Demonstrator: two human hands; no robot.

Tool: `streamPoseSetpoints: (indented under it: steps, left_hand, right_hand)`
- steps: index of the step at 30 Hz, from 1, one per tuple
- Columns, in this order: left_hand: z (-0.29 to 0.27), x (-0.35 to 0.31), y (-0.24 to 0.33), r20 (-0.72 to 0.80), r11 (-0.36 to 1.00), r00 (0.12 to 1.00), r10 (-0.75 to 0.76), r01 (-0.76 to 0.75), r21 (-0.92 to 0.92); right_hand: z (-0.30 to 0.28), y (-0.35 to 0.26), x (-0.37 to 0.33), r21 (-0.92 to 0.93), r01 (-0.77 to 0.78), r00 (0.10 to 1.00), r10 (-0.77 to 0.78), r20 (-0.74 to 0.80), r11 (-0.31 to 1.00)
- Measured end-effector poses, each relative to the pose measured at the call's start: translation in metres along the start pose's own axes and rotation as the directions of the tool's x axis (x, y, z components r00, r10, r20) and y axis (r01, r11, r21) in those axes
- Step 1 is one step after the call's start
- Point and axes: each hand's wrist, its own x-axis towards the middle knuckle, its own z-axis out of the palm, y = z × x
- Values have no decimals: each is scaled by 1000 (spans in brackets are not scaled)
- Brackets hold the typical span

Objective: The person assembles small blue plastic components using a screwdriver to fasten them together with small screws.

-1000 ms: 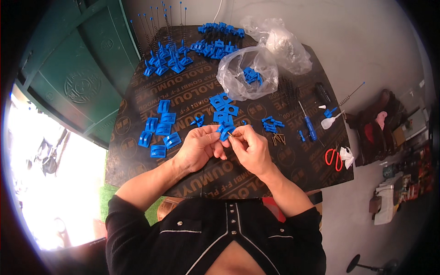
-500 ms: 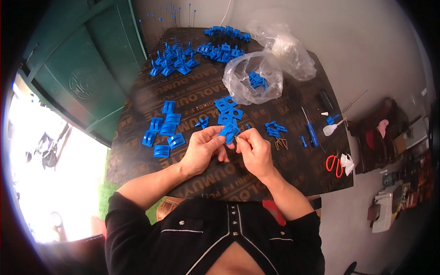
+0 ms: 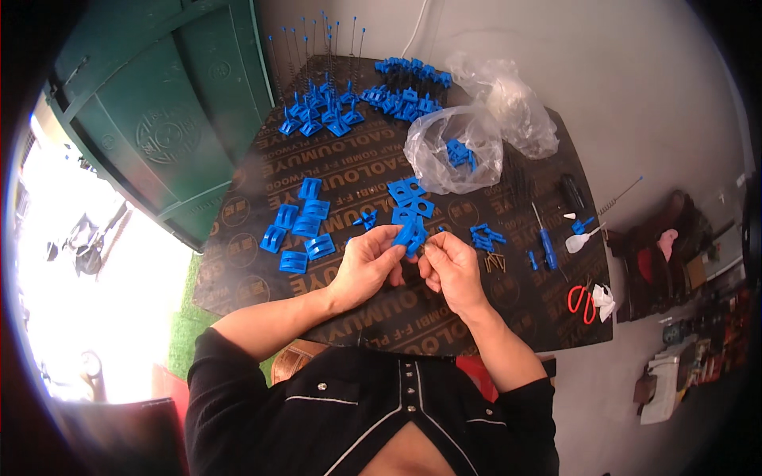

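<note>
Head view: both forearms come in from the lower edge, hands meeting over the middle of the dark printed-plywood worktop [image 3: 262,238]. Left hand [image 3: 367,266] curled, thumb and fingers pinching one blue plastic clip [image 3: 409,235]; right hand [image 3: 450,270] fingertips closed just beside it on something too small to tell. Left of the hands: about six flat blue clips [image 3: 300,228] in a loose cluster. Right: small pile of brass screws [image 3: 495,262], one blue-handled screwdriver [image 3: 547,246], one pair of red scissors [image 3: 582,301]. Just past the hands, three or four more flat blue pieces [image 3: 409,194]. Further back: clear plastic bag [image 3: 452,151] holding a few blue parts, second crumpled bag [image 3: 512,103] behind it. Far edge: two groups of blue parts with upright wire pins [image 3: 321,119], too many to count.
</note>
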Motion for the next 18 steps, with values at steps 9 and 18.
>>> streamPoseSetpoints:
  steps: [9,18]
  left_hand:
    - [2,-2,6,4,994,1000,23,-23,105]
    - [0,-2,3,8,985,1000,2,-3,174]
  right_hand:
    - [-2,-1,2,176,-80,996,70,59,981]
    - [-4,1,3,132,-81,994,71,78,988]
